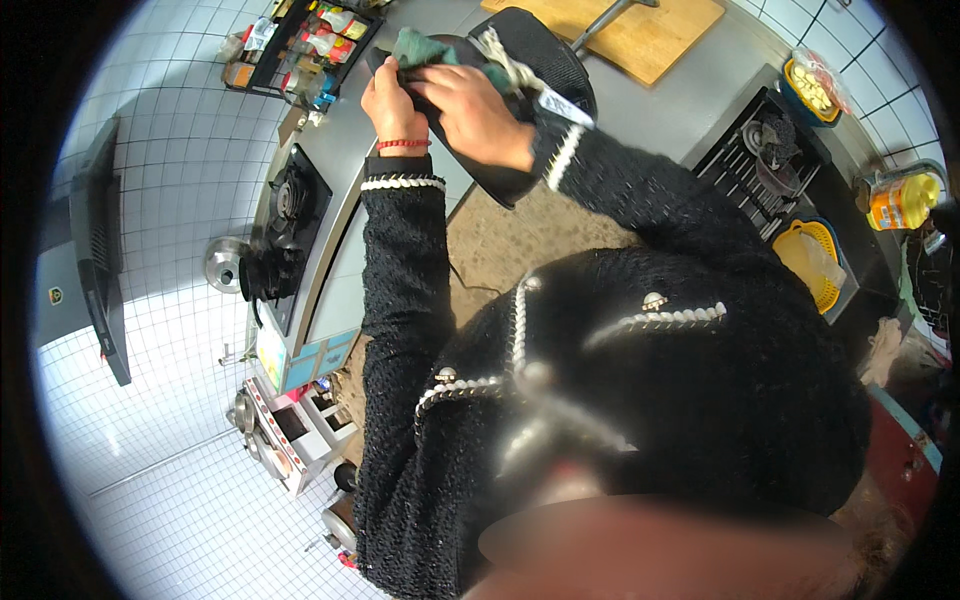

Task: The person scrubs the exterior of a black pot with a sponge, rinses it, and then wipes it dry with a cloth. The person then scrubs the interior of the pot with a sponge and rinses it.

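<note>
At the counter's edge, my left hand point(394, 105), with a red bead bracelet at the wrist, pinches the dark end of a large black object point(487, 169). The kind of this object is unclear; a dark ribbed or mesh-like part point(562, 67) lies at its far right. My right hand point(480, 116) reaches across it, fingers closed on a green cloth point(422, 49) that is bunched beside the left fingertips and shows again behind the right hand. A pale cord point(510, 60) with a white printed tag point(564, 106) hangs by the right cuff. The fingertips are partly hidden.
A wooden cutting board point(637, 37) bears a metal-handled tool. A black rack point(322, 45) of bottles and jars stands left, above a gas stove point(292, 199) with a black pot. At right are a sink with a rack point(750, 165), a yellow basket point(821, 289) and a food container point(810, 90).
</note>
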`<act>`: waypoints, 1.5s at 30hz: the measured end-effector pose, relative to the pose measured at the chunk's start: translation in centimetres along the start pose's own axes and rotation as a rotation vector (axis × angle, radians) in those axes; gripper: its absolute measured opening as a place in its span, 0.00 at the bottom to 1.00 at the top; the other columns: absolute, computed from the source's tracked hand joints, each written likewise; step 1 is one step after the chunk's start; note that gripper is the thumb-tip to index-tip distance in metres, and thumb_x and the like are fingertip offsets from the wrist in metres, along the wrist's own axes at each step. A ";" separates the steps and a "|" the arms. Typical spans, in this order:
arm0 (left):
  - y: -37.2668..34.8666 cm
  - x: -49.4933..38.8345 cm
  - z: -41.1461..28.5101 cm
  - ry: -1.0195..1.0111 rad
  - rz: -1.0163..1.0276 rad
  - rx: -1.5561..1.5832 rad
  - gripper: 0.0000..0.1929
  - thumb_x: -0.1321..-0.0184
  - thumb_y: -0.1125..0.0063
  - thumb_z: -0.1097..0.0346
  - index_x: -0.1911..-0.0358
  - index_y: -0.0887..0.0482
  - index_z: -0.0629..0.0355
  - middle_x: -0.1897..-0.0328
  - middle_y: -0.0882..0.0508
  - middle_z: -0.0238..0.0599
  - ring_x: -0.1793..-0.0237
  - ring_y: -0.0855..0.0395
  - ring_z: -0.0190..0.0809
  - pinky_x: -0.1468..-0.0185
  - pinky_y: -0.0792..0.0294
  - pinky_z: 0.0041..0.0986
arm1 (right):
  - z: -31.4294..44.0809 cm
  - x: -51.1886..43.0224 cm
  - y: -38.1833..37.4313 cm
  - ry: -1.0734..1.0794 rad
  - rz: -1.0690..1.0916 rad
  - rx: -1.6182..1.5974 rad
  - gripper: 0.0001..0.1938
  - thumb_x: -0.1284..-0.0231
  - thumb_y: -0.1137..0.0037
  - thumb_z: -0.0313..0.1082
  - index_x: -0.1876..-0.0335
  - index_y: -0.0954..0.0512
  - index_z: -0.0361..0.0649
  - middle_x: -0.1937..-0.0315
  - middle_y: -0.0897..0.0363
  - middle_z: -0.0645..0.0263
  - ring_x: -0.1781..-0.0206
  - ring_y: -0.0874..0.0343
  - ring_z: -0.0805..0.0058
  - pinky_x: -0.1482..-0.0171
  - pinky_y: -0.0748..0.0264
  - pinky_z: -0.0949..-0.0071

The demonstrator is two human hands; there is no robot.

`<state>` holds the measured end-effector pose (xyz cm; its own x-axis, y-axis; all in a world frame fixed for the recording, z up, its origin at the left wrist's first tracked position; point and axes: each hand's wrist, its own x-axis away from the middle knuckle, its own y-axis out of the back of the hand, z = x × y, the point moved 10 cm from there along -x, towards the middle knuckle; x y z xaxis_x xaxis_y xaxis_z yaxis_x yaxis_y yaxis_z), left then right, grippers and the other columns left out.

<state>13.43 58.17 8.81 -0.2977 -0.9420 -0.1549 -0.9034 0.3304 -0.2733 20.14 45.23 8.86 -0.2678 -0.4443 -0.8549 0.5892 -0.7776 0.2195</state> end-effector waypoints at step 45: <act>-2.1 0.1 0.1 -0.026 -0.043 -0.112 0.10 0.43 0.42 0.67 0.68 0.22 0.71 0.71 0.20 0.35 0.73 0.23 0.33 0.68 0.30 0.27 | -7.7 -2.1 5.0 -0.023 0.334 0.497 0.22 0.48 0.48 0.31 0.43 0.24 0.51 0.47 0.25 0.62 0.45 0.27 0.63 0.49 0.33 0.61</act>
<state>15.34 57.35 9.25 -0.2515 -0.9527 -0.1703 -0.9444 0.2801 -0.1723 29.56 45.67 8.11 -0.1496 -0.7056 -0.6927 0.2188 -0.7068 0.6727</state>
